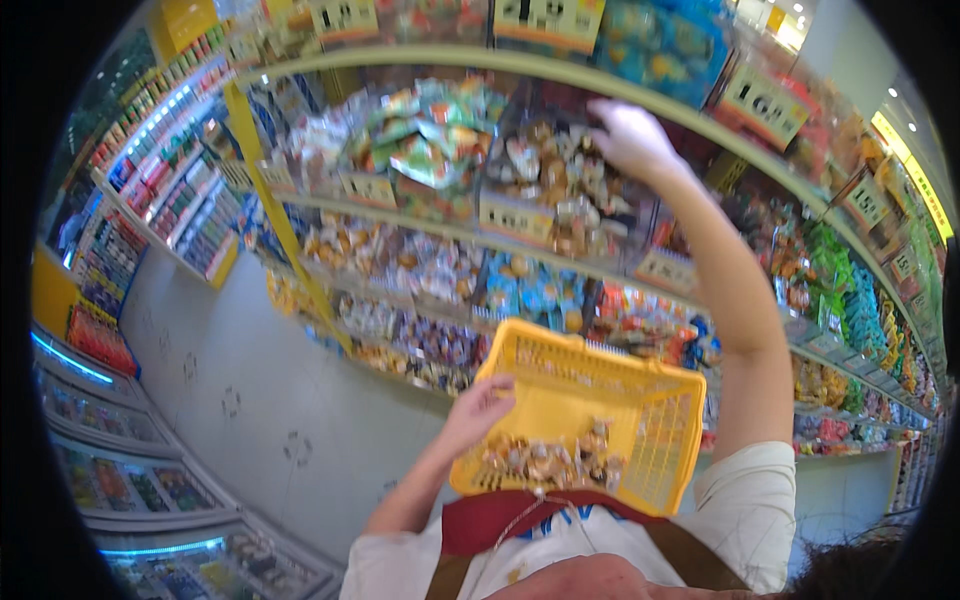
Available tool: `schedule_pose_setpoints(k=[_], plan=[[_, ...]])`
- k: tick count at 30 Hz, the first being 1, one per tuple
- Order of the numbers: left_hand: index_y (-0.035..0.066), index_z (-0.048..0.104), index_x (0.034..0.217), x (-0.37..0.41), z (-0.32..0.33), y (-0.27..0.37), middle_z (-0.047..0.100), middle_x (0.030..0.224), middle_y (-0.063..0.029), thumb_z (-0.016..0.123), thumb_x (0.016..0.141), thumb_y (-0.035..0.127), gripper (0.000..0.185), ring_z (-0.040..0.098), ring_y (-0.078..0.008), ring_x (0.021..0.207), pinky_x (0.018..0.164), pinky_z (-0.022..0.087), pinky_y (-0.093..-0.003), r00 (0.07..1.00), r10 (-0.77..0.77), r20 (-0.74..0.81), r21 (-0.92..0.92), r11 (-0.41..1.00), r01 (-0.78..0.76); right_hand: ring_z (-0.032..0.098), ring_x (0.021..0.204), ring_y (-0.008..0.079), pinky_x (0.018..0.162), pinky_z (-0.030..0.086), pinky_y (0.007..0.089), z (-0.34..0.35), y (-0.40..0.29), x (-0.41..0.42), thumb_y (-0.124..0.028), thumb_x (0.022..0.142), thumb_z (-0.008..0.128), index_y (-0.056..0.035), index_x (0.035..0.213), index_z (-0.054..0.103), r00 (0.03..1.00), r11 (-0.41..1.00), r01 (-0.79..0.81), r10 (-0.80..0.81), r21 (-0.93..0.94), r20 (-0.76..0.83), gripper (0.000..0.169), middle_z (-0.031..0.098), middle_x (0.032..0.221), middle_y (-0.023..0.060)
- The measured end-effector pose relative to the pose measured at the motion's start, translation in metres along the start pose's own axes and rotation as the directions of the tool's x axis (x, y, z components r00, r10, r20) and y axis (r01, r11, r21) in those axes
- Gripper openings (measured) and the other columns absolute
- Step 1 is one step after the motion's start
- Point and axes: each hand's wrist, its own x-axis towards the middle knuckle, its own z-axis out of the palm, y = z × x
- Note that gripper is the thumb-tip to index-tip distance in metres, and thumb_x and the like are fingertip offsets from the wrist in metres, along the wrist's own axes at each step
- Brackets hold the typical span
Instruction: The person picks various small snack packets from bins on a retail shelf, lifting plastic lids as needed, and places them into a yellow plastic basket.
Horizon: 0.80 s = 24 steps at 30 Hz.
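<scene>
A yellow plastic shopping basket (686,420) is before my body, with small wrapped snacks (551,461) lying at its near side. My left hand (484,409) is at the basket's left side, fingers slightly bent; whether it grips the rim cannot be told. My right hand (630,135) is raised to a shelf, over the back of a clear bin of brown-and-white wrapped snacks (555,165). It is blurred, and its fingertips show no item clearly. Green-and-orange snack packets (435,135) fill the bin to the left of it.
Lower shelves hold more wrapped snacks, among them blue packets (532,289). A yellow shelf post (262,187) stands at the left end. Price cards line the shelf edge (450,56) above my right hand. Glass-topped freezers (172,517) stand at lower left, across the grey floor (262,390).
</scene>
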Motion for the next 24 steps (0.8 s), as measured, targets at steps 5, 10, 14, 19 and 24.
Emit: schedule_pose_setpoints(k=[5,10,14,19,24], plan=[[0.002,0.05,0.13,0.0,0.005,-0.024,0.053,0.123,-0.0159,0.068,0.084,0.023,0.054,0.058,-0.0252,0.104,0.089,0.048,-0.0339,0.995,-0.03,0.094,0.565,0.825,-0.028,0.062,0.087,0.0148,0.075,0.052,0.0307,-0.056,-0.081,-0.124,-0.005,0.085,0.063,-0.0023,0.115,0.061,0.922,0.737,0.071,-0.306,0.672,0.238,0.03,0.064,0.104,0.0091],[0.005,0.038,0.14,0.012,0.043,-0.034,0.043,0.133,-0.0242,0.072,0.074,0.031,0.079,0.046,-0.0395,0.121,0.101,0.041,-0.0422,0.911,-0.27,0.311,0.821,0.559,-0.114,0.059,0.104,0.0299,0.09,0.047,0.0404,-0.004,-0.083,-0.277,-0.024,0.082,0.07,-0.0052,0.122,0.056,0.455,0.742,-0.234,-0.488,0.628,0.745,0.046,0.061,0.111,0.0146],[0.015,0.031,0.145,0.028,0.07,-0.077,0.041,0.136,-0.021,0.073,0.074,0.031,0.084,0.047,-0.0417,0.119,0.099,0.041,-0.0514,0.764,-0.546,0.344,0.907,0.403,-0.121,0.048,0.121,0.0365,0.095,0.046,0.0415,0.094,-0.074,-0.393,-0.018,0.075,0.074,-0.0097,0.131,0.047,0.266,0.883,-0.424,-0.09,0.2,0.96,0.063,0.047,0.134,0.0167],[0.022,0.025,0.149,0.035,0.103,-0.13,0.036,0.142,-0.0182,0.07,0.078,0.028,0.084,0.042,-0.0389,0.125,0.099,0.04,-0.0522,0.65,-0.621,0.437,0.898,0.271,-0.345,0.038,0.129,0.0404,0.1,0.044,0.0453,0.152,-0.086,-0.47,-0.009,0.077,0.067,-0.013,0.131,0.045,0.493,0.976,-0.192,0.006,0.102,0.87,0.058,0.034,0.144,0.0181],[0.028,0.026,0.148,0.031,0.111,-0.183,0.034,0.144,-0.0161,0.071,0.076,0.022,0.085,0.042,-0.0355,0.126,0.099,0.04,-0.0501,0.666,-0.547,0.507,0.85,0.189,-0.492,0.045,0.121,0.0326,0.088,0.05,0.0425,0.193,-0.093,-0.511,-0.014,0.075,0.068,-0.0128,0.118,0.051,0.593,0.996,0.034,-0.084,0.079,0.801,0.046,0.044,0.131,0.0122]])
